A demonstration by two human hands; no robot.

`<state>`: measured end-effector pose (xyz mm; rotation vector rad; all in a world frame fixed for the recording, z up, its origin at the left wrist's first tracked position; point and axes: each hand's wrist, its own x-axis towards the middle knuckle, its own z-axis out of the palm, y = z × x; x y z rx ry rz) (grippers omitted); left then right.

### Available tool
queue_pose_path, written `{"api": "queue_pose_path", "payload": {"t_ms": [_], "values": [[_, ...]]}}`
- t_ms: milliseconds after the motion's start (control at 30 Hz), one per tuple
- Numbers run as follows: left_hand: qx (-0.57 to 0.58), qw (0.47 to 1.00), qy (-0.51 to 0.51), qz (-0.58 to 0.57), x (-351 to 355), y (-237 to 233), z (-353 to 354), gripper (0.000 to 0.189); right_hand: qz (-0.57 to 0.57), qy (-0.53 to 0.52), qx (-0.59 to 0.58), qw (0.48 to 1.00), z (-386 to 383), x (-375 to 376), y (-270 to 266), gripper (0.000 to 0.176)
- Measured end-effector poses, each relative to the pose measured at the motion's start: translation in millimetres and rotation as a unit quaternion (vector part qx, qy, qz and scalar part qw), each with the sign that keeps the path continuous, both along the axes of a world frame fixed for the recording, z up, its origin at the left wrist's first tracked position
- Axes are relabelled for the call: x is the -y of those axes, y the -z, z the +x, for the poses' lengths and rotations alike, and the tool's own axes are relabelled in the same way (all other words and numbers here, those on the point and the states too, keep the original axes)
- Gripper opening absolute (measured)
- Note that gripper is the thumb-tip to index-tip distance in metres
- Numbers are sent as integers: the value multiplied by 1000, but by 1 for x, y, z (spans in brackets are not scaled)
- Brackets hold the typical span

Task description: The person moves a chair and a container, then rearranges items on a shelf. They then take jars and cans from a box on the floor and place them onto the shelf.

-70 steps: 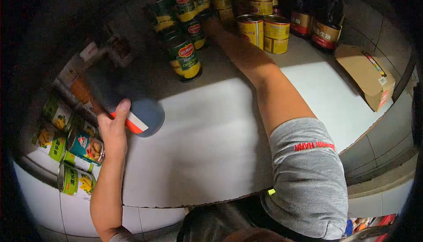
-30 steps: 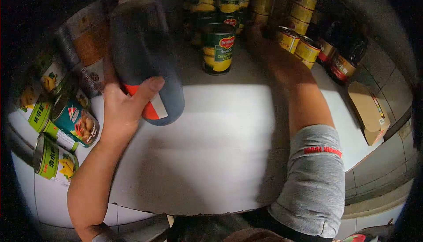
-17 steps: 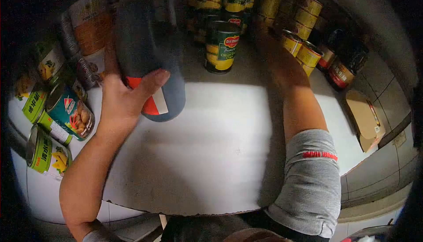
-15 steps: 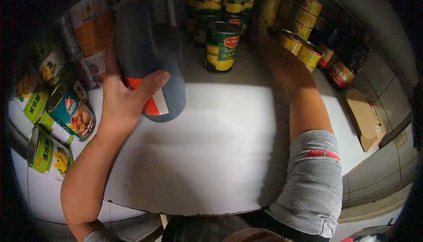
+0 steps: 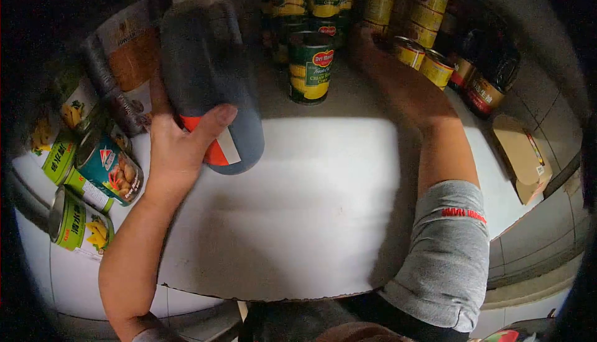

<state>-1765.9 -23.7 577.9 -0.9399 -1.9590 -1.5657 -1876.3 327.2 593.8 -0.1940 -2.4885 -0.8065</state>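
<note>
A large bottle of dark liquid [image 5: 208, 74], with a white cap and a red label, stands tall at the left of the table. Wrapped round its lower part is my left hand [image 5: 180, 143], the thumb lying across the label. My right hand [image 5: 379, 59] reaches to the back of the table, in shadow beside the stacked yellow cans [image 5: 429, 15]; its fingers are dark and hard to make out. Between my hands stands a single can of cream corn [image 5: 311, 68], upright, with more green corn cans [image 5: 292, 0] stacked behind it.
Green-labelled cans [image 5: 81, 220] and a teal can [image 5: 112, 171] line the left side, with an orange-brown powder container [image 5: 130, 56] behind. On the right are two low yellow cans [image 5: 436, 68], dark bottles [image 5: 482, 93] and a cardboard box [image 5: 519, 155]. The white tabletop [image 5: 298, 211] has a chipped front edge [image 5: 261, 298].
The view has shifted slightly, so the side items sit a little further right. My left hand keeps its hold on the bottle, and my right hand stays among the cans at the back.
</note>
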Motion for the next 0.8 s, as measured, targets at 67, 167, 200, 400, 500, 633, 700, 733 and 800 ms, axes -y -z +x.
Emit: {"api": "queue_pose_path", "payload": {"t_ms": [67,167,200,400,500,633,700,733,800], "values": [[-10,1000,9,10,1,-3,0,73,10,16,13,1000,10,6,-3,32],[10,1000,-4,-26,3,-7,5,73,14,39,51,998,51,17,-22,32],[7,999,-15,-39,3,-8,5,74,9,48,66,997,72,19,-33,32],[26,995,-42,-83,7,-7,2,75,-23,44,84,995,135,-13,-68,34],[20,996,-38,-76,7,-5,1,75,-7,29,54,998,122,-26,-55,36],[75,996,8,-53,6,-7,4,76,0,40,45,998,95,-40,-42,38],[55,997,4,-45,6,-3,0,75,-6,49,53,997,87,-43,-39,40],[47,998,3,-39,6,-3,0,75,-11,53,56,997,82,-45,-37,40],[38,998,-8,-47,6,-4,1,74,-17,51,54,997,81,-41,-38,44]]}}
